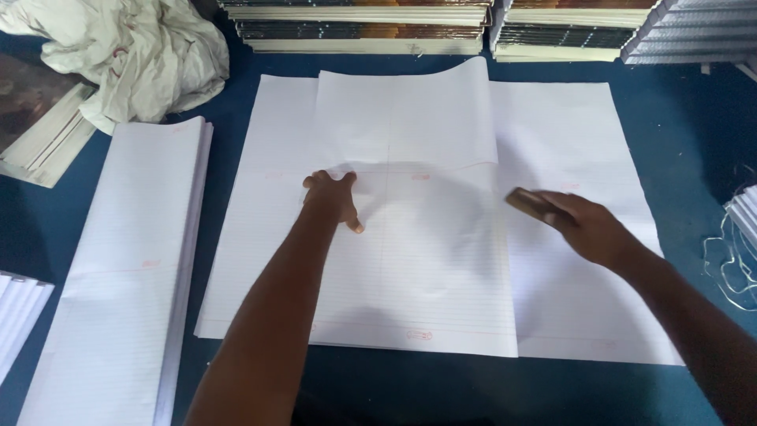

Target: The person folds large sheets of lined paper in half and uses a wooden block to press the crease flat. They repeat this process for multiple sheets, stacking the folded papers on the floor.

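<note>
Large white ruled sheets (pixel 426 260) lie spread on a blue table (pixel 686 142), with a folded sheet on top in the middle. My left hand (pixel 335 197) presses flat on that folded sheet near its middle, fingers spread. My right hand (pixel 587 229) grips a small brown wooden block (pixel 530 203) and holds it against the folded sheet's right edge. The block is blurred.
A tall pile of folded ruled sheets (pixel 126 260) lies at the left. Crumpled white cloth (pixel 134 55) sits at the back left. Stacks of bound books (pixel 363 24) line the far edge. White string (pixel 733 260) lies at the right.
</note>
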